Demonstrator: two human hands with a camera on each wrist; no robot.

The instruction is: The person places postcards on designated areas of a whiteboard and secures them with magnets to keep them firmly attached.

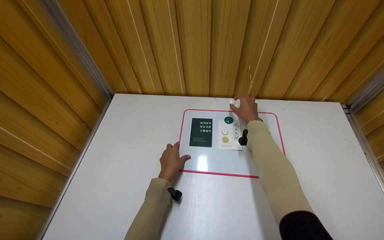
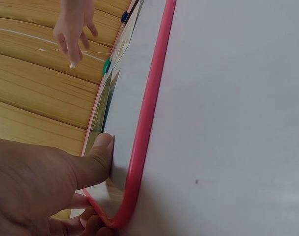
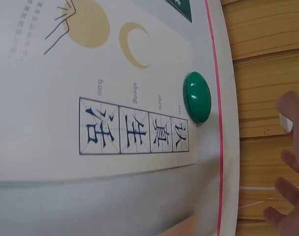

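Observation:
A whiteboard with a pink rim [image 1: 218, 173] lies on the white table. My left hand [image 1: 172, 160] grips its left edge near the lower corner, thumb [image 2: 97, 152] on the face and fingers curled at the rim. Beyond the board's top edge, my right hand [image 1: 246, 107] pinches a small white round magnet [image 1: 232, 101] between thumb and finger, raised clear of the board. A dark green card [image 1: 201, 132] lies on the left of the board. Beside it is a white card [image 1: 226, 128] with printed characters, a green magnet [image 3: 198, 97] at its top edge.
A blue magnet [image 2: 124, 17] shows at the board's far side in the left wrist view; in the head view I cannot see it. Wood-patterned panels [image 1: 195, 50] rise behind the table [image 1: 138, 133] and at both sides. My right forearm covers the board's right part.

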